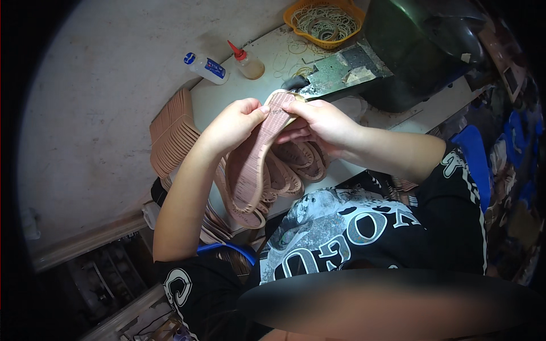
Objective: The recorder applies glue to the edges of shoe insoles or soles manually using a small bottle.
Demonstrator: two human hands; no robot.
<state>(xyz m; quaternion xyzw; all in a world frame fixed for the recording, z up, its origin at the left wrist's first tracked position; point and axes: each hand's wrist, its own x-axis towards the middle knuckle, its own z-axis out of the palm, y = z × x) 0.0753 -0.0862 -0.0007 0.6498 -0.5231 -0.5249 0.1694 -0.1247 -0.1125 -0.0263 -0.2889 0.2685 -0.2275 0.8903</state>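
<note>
Pinkish-brown and pale-rimmed, the long, waisted insole [250,162] is pinched by the left hand [236,122] and right hand [323,123].

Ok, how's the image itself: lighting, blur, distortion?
Head view: light is strongest around the left hand, right hand and insole, which read clearly; head view: corners fall to black behind a curved fisheye rim; head view: the oval at bottom centre is heavily blurred, clutter far right dim and soft.
</note>
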